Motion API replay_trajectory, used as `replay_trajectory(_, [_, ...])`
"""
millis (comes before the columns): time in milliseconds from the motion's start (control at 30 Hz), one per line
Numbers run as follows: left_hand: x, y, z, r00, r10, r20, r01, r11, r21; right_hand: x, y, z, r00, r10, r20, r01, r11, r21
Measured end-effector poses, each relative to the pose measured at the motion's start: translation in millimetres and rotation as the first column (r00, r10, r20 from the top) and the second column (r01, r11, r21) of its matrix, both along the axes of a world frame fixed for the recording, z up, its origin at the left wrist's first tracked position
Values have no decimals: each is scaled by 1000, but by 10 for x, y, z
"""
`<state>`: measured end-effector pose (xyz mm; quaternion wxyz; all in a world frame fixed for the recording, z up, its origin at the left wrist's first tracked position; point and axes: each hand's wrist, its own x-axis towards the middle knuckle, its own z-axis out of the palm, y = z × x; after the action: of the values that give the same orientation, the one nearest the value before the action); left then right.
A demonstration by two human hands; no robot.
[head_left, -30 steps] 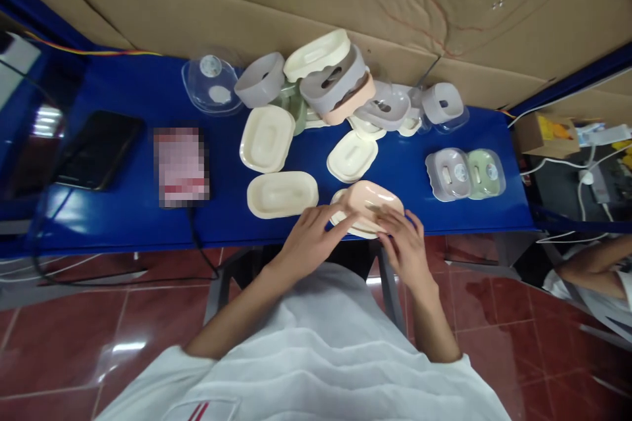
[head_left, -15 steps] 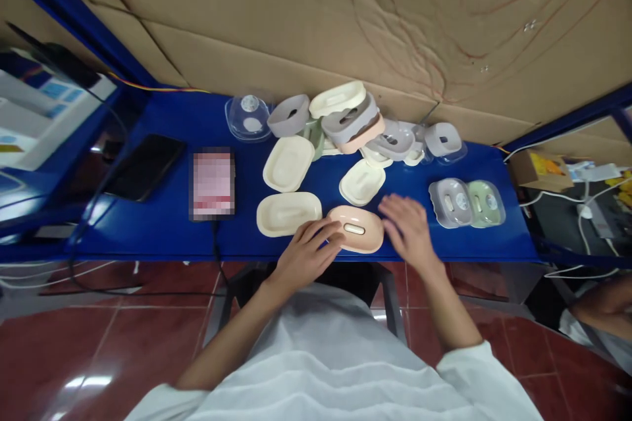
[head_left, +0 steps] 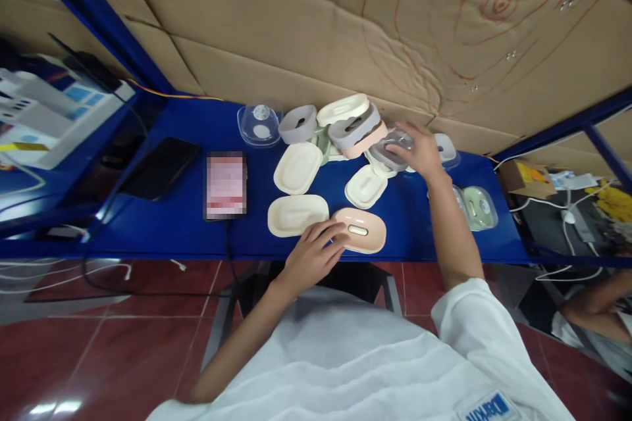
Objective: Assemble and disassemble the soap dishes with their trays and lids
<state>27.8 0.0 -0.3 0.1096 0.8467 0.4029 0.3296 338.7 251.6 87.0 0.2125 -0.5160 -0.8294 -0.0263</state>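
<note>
My left hand lies at the near edge of the table, fingers stretched over the left end of a peach soap dish. That dish has a pale oval slot in its middle; my left thumb is hidden. My right hand reaches to the back, thumb and fingers around a clear plastic lid over a grey dish. Cream oval trays, one by my left hand and another behind the peach dish, lie on the blue table. A further cream tray sits farther back.
Stacked grey, cream and peach dishes lean near the cardboard wall. A clear lid stands back left. A pixelated pink-screened device and a black tablet are at left. A green dish under clear plastic lies right.
My right hand has moved from beside the peach dish to the clear lid at the back of the pile. My left hand stays on the peach dish. The camera view has shifted slightly.
</note>
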Motion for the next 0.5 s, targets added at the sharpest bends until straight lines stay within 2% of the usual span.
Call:
replay_trajectory(67, [-7,11,6,1000,-13,2,13,1000,1,70,-363,83,998,-58,-15,60,993,106])
replay_trajectory(133, [-9,18,9,1000,-17,6,17,1000,-9,100,-844,72,992,-115,-58,123,979,165])
replay_trajectory(233, [-2,19,2,999,23,27,-22,999,-31,17,-1654,-149,975,-125,-182,150,980,131])
replay_trajectory(333, [4,27,-13,995,80,58,-77,996,-52,-184,-2299,-468,960,-105,-261,103,994,-22])
replay_trajectory(400, [1,44,-22,995,79,52,-76,996,-56,-327,-2538,-634,972,-68,-226,46,993,-105])
replay_trajectory(500, [-10,74,-31,998,57,33,-55,997,-55,-477,-2650,-771,989,20,-143,-37,992,-118])
